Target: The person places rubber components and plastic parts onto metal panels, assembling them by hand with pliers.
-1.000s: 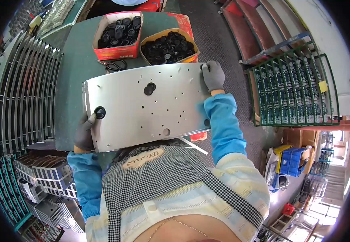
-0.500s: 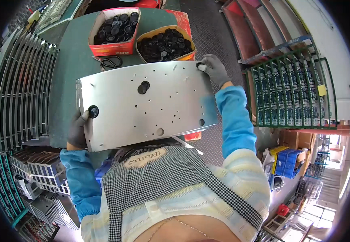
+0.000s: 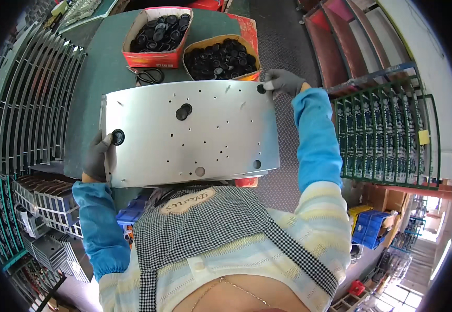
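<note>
A silver metal panel [image 3: 148, 119] with several small holes lies across the table edge, close to my body. My left hand [image 3: 97, 157] grips its left edge, thumb on top beside a black rubber grommet [image 3: 117, 137] set in the sheet. At the far right corner my right hand [image 3: 285, 82], in a grey glove too, has its fingers closed at the edge, the tips next to another black grommet [image 3: 261, 89]. Two overlapping black round pieces [image 3: 182, 113] sit near the panel's upper middle. Two larger round holes along the near side show no grommet.
A red-and-white box [image 3: 153, 61] and a second carton [image 3: 257, 67] hold many black grommets beyond the panel. Black-handled scissors [image 3: 152, 76] lie by them. Racks of metal parts [image 3: 33, 104] stand at left, a green rack of circuit boards [image 3: 387, 138] at right.
My right hand has drawn slightly right, uncovering more of the corner grommet. The panel has shifted and turned a little in view. My left hand keeps its hold.
</note>
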Demonstrator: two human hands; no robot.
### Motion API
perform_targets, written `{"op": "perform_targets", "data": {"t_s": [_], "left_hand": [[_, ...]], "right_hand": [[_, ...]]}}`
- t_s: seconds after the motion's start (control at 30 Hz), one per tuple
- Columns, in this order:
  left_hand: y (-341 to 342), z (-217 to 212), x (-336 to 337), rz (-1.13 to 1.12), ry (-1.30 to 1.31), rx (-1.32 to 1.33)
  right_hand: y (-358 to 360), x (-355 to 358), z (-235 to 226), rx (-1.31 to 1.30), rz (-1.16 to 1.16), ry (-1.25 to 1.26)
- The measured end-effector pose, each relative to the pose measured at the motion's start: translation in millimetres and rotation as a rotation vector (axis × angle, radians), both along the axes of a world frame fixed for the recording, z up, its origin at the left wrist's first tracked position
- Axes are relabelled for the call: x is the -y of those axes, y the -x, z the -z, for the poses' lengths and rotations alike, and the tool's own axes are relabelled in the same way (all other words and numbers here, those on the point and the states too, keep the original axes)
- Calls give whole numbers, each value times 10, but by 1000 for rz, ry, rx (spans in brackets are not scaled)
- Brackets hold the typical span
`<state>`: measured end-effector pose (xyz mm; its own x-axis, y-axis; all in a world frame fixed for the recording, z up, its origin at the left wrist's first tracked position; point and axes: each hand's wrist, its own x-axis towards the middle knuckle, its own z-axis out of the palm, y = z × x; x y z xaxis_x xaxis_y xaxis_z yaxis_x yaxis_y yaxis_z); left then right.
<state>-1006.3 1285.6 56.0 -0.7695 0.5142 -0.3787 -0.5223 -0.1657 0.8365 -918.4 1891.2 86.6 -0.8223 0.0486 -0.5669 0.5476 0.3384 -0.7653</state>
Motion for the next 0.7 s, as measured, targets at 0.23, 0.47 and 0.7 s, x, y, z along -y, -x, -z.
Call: {"op": "perform_targets", "data": {"t_s": [0.23, 0.47, 0.7], "left_hand": [[33, -12, 5, 50, -34, -40], [-109, -174, 10, 0, -126, -42], [-20, -53, 83, 20, -89, -72]], "right_hand": [[222, 160, -88, 123, -87, -383], [-91, 1831, 110, -969, -200, -563], [-141, 2862, 168, -851, -181, -849]]}}
